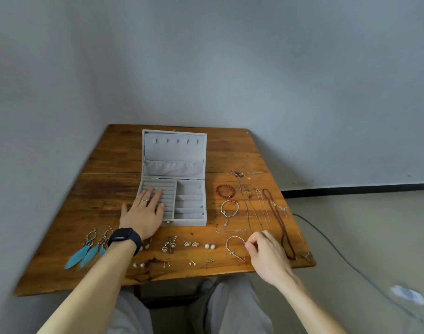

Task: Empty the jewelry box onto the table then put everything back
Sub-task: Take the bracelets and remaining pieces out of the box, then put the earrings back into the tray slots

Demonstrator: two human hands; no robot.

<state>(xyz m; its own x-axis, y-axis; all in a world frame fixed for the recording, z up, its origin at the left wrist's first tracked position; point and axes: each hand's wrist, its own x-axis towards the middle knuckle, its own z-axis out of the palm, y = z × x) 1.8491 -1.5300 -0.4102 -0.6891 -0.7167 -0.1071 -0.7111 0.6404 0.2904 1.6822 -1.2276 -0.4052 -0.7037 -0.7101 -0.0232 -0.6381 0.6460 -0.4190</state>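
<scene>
Your left hand (143, 213) lies flat, fingers straight, on the open grey velvet jewelry box (173, 153); your right hand (266, 251) pinches a thin silver chain bracelet (235, 236)

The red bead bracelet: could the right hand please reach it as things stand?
Probably yes: the red bead bracelet lies uncovered ahead of the right hand, though that hand pinches a silver bracelet.

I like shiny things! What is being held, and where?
The right hand pinches the thin silver bracelet at its right side. The left hand rests flat on the jewelry box, holding nothing.
</scene>
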